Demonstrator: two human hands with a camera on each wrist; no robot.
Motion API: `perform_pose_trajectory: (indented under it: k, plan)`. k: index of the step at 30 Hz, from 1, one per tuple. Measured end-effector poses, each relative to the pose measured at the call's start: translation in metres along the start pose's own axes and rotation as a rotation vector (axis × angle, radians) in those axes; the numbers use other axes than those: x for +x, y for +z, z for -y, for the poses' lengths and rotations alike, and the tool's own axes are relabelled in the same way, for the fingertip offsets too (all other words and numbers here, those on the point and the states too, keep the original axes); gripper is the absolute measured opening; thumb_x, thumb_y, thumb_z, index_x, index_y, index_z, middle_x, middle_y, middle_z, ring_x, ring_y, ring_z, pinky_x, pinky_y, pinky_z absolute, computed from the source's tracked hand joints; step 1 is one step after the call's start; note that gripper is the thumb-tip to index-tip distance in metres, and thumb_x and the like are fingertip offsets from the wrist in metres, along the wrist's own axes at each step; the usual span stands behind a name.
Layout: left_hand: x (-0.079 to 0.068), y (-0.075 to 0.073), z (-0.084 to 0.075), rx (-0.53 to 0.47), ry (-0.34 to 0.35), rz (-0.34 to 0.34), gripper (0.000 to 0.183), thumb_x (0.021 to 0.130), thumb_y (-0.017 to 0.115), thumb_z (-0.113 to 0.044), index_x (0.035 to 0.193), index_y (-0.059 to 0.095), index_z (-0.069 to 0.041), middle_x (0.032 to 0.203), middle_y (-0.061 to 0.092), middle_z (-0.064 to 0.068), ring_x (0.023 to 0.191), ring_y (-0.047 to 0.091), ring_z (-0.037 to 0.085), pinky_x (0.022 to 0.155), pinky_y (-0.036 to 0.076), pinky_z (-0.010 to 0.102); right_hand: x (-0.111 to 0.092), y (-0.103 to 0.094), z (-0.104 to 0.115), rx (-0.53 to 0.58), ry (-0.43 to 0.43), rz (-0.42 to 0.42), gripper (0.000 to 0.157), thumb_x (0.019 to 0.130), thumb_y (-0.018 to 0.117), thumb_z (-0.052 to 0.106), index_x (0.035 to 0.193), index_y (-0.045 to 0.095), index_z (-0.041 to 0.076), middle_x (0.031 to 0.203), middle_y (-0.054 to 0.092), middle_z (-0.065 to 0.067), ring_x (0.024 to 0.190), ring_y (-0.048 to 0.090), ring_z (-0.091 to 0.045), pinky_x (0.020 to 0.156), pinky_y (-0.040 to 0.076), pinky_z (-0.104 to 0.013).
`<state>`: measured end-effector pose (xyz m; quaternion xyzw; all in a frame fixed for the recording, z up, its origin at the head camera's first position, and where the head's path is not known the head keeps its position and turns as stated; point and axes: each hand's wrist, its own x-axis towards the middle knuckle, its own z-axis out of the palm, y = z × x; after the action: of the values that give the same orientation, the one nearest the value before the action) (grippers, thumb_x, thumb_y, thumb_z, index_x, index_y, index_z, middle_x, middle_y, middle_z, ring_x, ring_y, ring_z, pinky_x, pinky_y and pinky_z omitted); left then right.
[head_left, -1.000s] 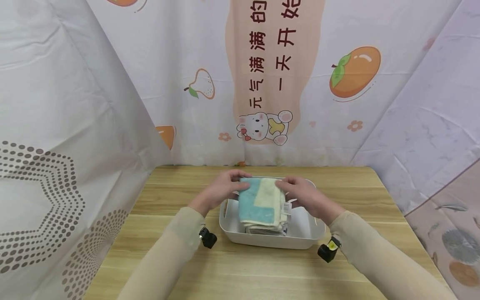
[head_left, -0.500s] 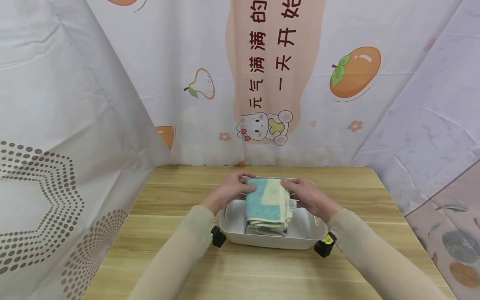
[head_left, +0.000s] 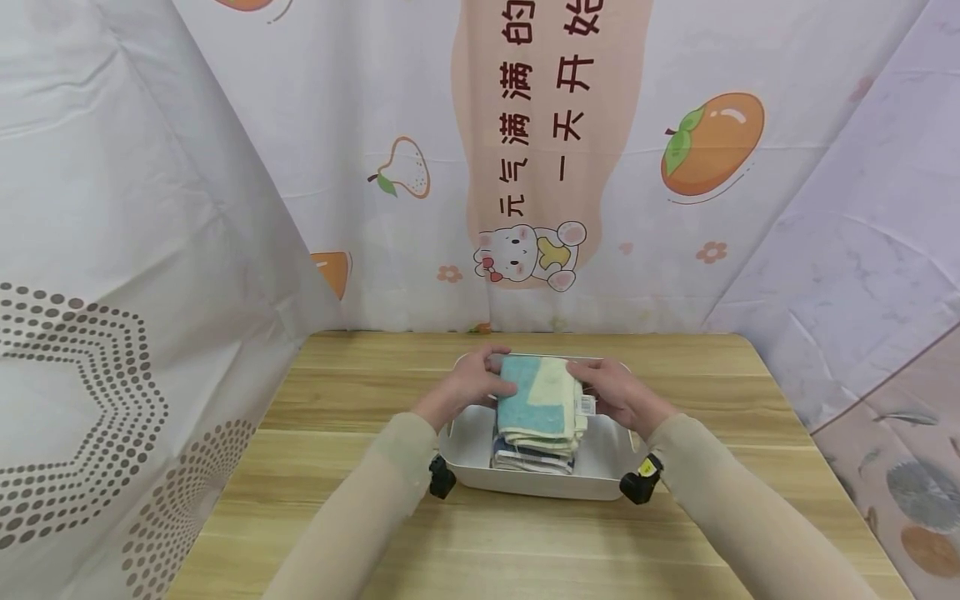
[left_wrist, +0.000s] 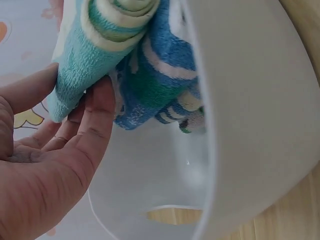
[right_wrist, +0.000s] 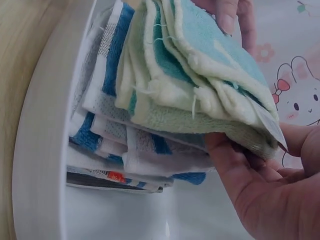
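Note:
A folded towel (head_left: 534, 400) in light teal and cream lies on top of a stack in a white plastic basket (head_left: 525, 481). My left hand (head_left: 471, 379) pinches its left edge, thumb above and fingers beneath, as the left wrist view shows. On the opposite edge my right hand (head_left: 617, 392) grips the same towel beside a white label (head_left: 586, 405). Below it are other folded towels; a blue patterned towel (left_wrist: 160, 70) shows in the left wrist view, and white-and-blue towels (right_wrist: 145, 145) in the right wrist view.
The basket stands on a wooden table (head_left: 525, 550) near its back edge. A handle slot (left_wrist: 175, 215) opens in the basket's end wall. Behind the table hangs a printed curtain (head_left: 405, 242), with more fabric at both sides.
Both hands have shifted the teal and cream towel to the right, over the stack in the basket. The left hand has moved right and slightly down; both still hold the towel.

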<state>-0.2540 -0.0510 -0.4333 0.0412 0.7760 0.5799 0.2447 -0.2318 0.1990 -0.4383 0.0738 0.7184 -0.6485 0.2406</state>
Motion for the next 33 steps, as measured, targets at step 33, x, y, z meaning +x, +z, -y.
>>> perform_pose_trajectory:
  k: [33]
  plan:
    - [-0.010, 0.015, 0.020, 0.390, 0.056, 0.066, 0.083, 0.076, 0.080, -0.012, 0.145, 0.034, -0.022, 0.129, 0.045, 0.014, 0.091, 0.057, 0.022, 0.060, 0.056, 0.032, 0.016, -0.002, -0.018, -0.202, 0.044, -0.074, 0.032, 0.092, 0.062, 0.030, 0.101, 0.063, -0.001, 0.086, 0.066, -0.009, 0.073, 0.059, -0.018, 0.067, 0.053, -0.037]
